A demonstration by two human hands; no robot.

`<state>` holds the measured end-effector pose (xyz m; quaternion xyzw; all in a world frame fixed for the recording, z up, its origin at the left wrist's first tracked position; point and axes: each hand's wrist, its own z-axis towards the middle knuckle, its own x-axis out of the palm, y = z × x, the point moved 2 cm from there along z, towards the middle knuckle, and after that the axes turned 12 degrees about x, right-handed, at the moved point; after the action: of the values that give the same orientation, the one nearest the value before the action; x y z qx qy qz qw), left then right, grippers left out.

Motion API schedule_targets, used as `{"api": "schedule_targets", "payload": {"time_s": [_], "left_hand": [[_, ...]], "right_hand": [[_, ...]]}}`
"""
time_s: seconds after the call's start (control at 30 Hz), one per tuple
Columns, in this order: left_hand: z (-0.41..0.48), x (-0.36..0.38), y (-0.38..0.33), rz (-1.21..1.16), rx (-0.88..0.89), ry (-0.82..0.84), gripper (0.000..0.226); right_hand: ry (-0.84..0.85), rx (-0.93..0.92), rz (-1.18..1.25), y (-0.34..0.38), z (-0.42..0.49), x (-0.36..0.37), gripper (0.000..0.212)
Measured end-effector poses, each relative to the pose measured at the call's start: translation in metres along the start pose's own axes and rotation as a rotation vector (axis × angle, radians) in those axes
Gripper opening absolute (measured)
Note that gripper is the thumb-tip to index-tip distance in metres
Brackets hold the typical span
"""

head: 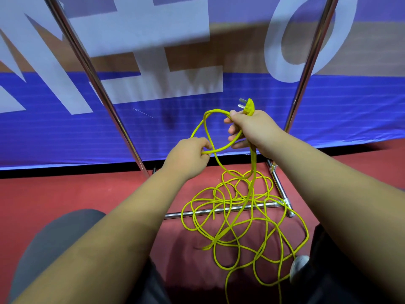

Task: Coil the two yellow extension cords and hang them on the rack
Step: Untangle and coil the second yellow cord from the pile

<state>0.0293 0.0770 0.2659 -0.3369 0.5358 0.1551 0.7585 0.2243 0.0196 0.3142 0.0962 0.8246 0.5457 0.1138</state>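
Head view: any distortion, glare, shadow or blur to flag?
Head view: wide-angle stretch splays the rack uprights outward; glare streaks along their chrome; soft shadow on the red floor under the yellow cord; left hand, right hand and plug fairly sharp, near forearms softer.

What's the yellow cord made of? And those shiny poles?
The yellow cord looks like matte, rubbery plastic: it bends into loose, soft loops. The rack poles look like polished metal, probably steel: bright mirror-like streaks run along them.

Both hands (189, 153) (254, 130) gripping yellow cord (253, 165)
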Motion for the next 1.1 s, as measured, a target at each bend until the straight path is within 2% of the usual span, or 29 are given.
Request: {"api": "schedule_targets", "payload": {"time_s": [0.07, 0.17, 0.23, 0.3, 0.37, 0.5, 0.6, 0.67, 0.77, 0.93, 1.03, 1.1], "left_hand": [[-0.002, -0.002, -0.001, -0.005, 0.015, 0.043, 0.01], [-0.003, -0.009, -0.006, -0.025, -0.023, 0.168, 0.024], [-0.006, -0.012, -0.005, -0.187, -0.065, 0.316, 0.031], [-0.009, -0.014, -0.002, -0.497, -0.164, 0.394, 0.043], [-0.009, -0.014, 0.006, -0.639, -0.26, 0.296, 0.056], [-0.004, -0.013, 0.023, -0.405, -0.358, 0.023, 0.047], [-0.003, -0.015, 0.038, -0.212, -0.347, -0.139, 0.059], [-0.001, -0.018, 0.043, -0.201, -0.324, -0.124, 0.059], [0.003, -0.024, 0.046, -0.25, -0.266, -0.079, 0.018], [0.002, -0.029, 0.053, -0.36, -0.373, -0.117, 0.041], [-0.001, -0.028, 0.049, -0.45, -0.383, -0.125, 0.028], [-0.002, -0.028, 0.046, -0.412, -0.356, -0.131, 0.015]], "right_hand": [[-0.041, -0.016, -0.04, 0.001, 0.001, 0.001, 0.029], [-0.119, -0.034, -0.128, 0.001, 0.005, -0.001, 0.02], [-0.125, -0.034, -0.143, 0.0, 0.006, 0.0, 0.022], [-0.122, -0.04, -0.162, 0.0, 0.005, 0.002, 0.025], [-0.117, -0.056, -0.183, 0.001, 0.004, 0.002, 0.03], [-0.003, -0.083, -0.143, 0.004, 0.0, 0.005, 0.034], [0.092, -0.109, -0.173, 0.007, -0.006, 0.008, 0.035], [0.136, -0.121, -0.196, 0.008, -0.006, 0.007, 0.036], [0.168, -0.122, -0.243, 0.007, -0.006, 0.005, 0.037], [0.016, -0.091, -0.343, 0.006, 0.001, 0.002, 0.036], [-0.081, -0.082, -0.486, 0.003, 0.006, -0.002, 0.032], [-0.108, -0.111, -0.619, 0.002, 0.006, -0.002, 0.026]]}}
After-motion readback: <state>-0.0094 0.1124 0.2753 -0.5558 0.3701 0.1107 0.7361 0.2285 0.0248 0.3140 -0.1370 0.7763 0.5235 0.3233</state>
